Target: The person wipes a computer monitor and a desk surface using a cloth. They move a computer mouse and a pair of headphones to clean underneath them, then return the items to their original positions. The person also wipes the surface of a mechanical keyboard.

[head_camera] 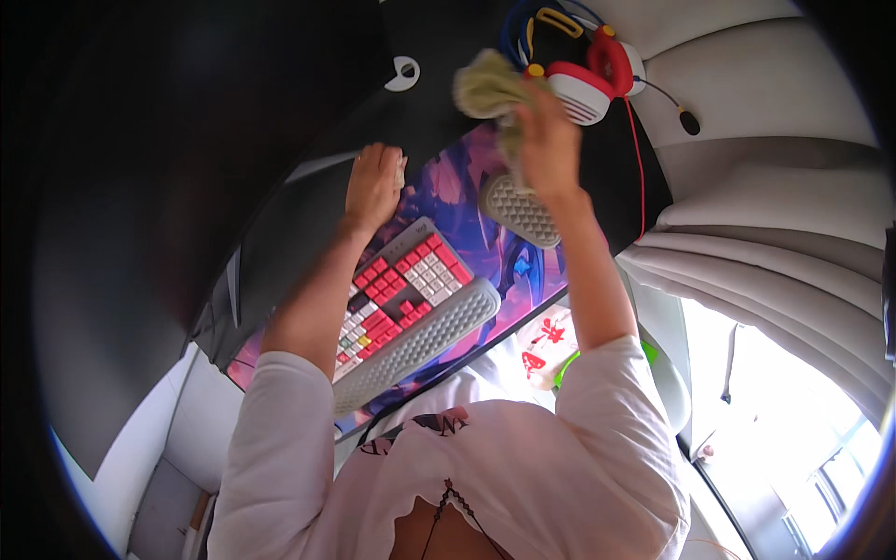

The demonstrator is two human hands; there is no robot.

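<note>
My right hand point(549, 143) grips a crumpled yellow-green cloth point(490, 85), blurred, beside a headset point(579, 87) with red, white and blue parts. Part of the cloth hangs down to a grey textured wrist rest point(519, 210) on a colourful desk mat point(448, 178). My left hand point(374, 185) is closed around a small pale object point(400, 172) at the mat's far edge. Most of that object is hidden by my fingers, so its kind is unclear. Below the hands lies a keyboard point(402, 283) with red and white keys, a long grey wrist rest point(427, 343) along its near side.
A white cable grommet point(402, 74) sits in the black desktop point(434, 115). The headset's red cable point(639, 168) runs along the desk's right edge, next to a grey curtain point(756, 185). A dark monitor-like panel point(140, 210) fills the left. A printed bag point(546, 350) shows below the desk edge.
</note>
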